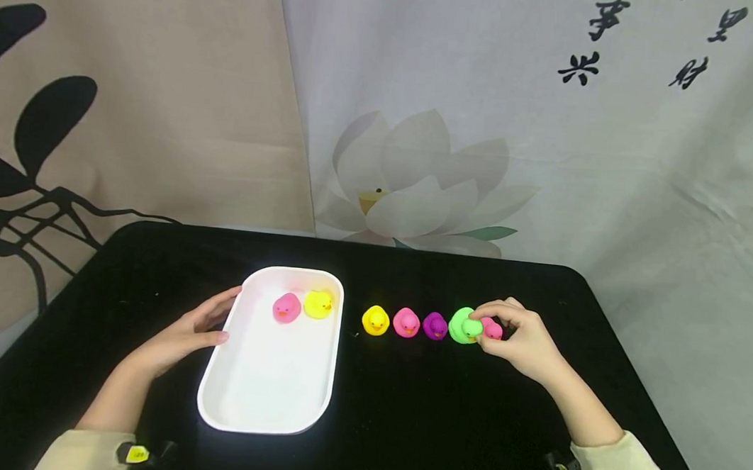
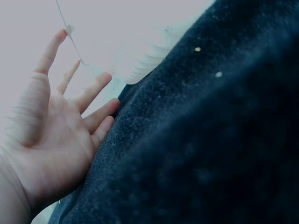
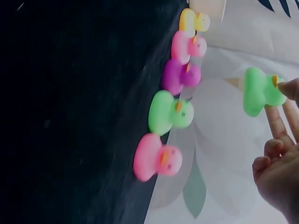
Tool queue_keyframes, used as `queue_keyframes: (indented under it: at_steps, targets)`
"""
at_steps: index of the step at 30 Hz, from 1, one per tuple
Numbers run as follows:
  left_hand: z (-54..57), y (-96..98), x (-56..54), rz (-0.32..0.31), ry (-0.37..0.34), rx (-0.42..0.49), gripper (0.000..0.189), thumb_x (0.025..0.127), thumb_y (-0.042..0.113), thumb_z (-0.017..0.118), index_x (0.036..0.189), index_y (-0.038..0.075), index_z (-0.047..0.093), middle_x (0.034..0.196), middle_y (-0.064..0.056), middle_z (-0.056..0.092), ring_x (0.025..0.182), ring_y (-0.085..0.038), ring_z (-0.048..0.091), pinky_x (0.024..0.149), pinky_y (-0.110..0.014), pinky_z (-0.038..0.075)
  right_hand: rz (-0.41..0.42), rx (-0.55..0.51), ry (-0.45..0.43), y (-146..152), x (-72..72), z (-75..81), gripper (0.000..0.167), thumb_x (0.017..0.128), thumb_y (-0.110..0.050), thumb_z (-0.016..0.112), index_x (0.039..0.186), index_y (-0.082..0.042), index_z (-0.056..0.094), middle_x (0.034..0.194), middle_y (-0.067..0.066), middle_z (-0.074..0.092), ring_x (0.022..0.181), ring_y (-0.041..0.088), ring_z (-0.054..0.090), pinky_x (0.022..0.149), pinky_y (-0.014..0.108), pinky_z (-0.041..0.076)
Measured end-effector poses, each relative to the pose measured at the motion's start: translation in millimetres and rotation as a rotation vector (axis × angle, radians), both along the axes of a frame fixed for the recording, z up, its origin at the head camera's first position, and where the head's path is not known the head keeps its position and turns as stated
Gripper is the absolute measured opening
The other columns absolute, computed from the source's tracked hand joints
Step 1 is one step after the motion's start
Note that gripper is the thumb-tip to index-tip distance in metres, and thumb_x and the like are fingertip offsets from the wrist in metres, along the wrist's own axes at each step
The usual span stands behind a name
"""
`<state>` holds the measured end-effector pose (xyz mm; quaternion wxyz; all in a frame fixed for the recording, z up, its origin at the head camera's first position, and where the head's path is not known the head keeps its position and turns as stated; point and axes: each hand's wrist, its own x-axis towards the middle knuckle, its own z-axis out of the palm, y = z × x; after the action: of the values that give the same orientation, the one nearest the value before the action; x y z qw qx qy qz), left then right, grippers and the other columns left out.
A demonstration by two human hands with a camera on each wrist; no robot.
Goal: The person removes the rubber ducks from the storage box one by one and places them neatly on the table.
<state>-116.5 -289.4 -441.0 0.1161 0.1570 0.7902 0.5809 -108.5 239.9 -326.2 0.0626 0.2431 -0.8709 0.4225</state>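
My right hand [image 1: 521, 338] pinches a green rubber duck [image 3: 257, 93] between thumb and fingers, raised above the table. Below it, a row of rubber ducks stands on the black cloth: yellow [image 1: 375, 321], pink [image 1: 407, 322], purple [image 1: 435, 326], green [image 3: 163, 114] and pink [image 3: 149, 158]. From the head view, the held duck partly covers the row's green one. My left hand [image 1: 182, 335] touches the left rim of a white tray [image 1: 266, 392], fingers spread and fairly straight. Inside the tray are a pink duck [image 1: 287, 308] and a yellow duck [image 1: 318, 304], near its far end.
Black cloth [image 1: 430, 422] covers the table, whose far edge runs behind the tray and ducks. A pale curtain [image 1: 672, 208] printed with a lotus and characters hangs behind it.
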Motion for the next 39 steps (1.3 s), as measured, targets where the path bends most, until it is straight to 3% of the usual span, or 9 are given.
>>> queue_keyframes:
  at_steps: [10, 18, 30, 39]
  targets:
    - [-0.6, -0.4, -0.3, 0.002, 0.005, 0.001, 0.074, 0.087, 0.015, 0.063, 0.151, 0.020, 0.026, 0.151, -0.013, 0.032, 0.131, -0.043, 0.033, 0.091, -0.064, 0.040, -0.048, 0.059, 0.033, 31, -4.1, -7.0, 0.030, 0.072, 0.012, 0.073, 0.099, 0.000, 0.069, 0.100, 0.013, 0.066, 0.079, 0.009, 0.041, 0.066, 0.023, 0.035]
    - [-0.9, -0.8, -0.6, -0.005, 0.004, 0.012, 0.073, 0.087, 0.013, 0.062, 0.151, 0.019, 0.026, 0.150, -0.014, 0.032, 0.131, -0.042, 0.034, 0.091, -0.064, 0.041, -0.057, 0.093, -0.008, 71, -23.8, -38.8, 0.032, 0.077, 0.003, 0.075, 0.106, -0.010, 0.069, 0.104, 0.004, 0.063, 0.080, 0.012, 0.039, 0.066, 0.030, 0.034]
    - [-0.1, 0.1, -0.1, 0.001, 0.006, 0.006, 0.074, 0.087, 0.014, 0.063, 0.151, 0.019, 0.026, 0.151, -0.014, 0.031, 0.132, -0.044, 0.032, 0.091, -0.065, 0.040, -0.109, 0.146, -0.069, 99, -30.8, -47.9, 0.027, 0.082, -0.006, 0.073, 0.107, -0.014, 0.068, 0.091, 0.002, 0.051, 0.078, 0.021, 0.037, 0.062, 0.031, 0.033]
    - [1.2, 0.4, 0.0, 0.000, 0.008, 0.007, 0.074, 0.087, 0.013, 0.063, 0.151, 0.019, 0.026, 0.150, -0.014, 0.032, 0.131, -0.042, 0.034, 0.091, -0.064, 0.041, -0.152, 0.160, -0.124, 111, -33.8, -58.1, 0.027, 0.082, -0.006, 0.073, 0.109, -0.009, 0.067, 0.089, 0.005, 0.049, 0.078, 0.024, 0.038, 0.061, 0.030, 0.032]
